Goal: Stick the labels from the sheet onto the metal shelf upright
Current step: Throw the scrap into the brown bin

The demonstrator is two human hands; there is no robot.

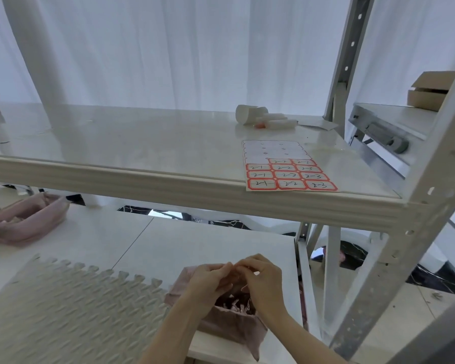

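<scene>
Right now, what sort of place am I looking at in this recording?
Probably a storeroom or small workshop: a slotted metal shelf upright, a sheet of hand-numbered labels lying on the shelf board, and cardboard boxes on the next rack.

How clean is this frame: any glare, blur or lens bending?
Head view: backlight through the curtain washes everything pale; the wide lens bends the shelf edge and tilts the metal upright; the left hand and right hand are too soft to show what they hold; the label sheet is barely legible.
</scene>
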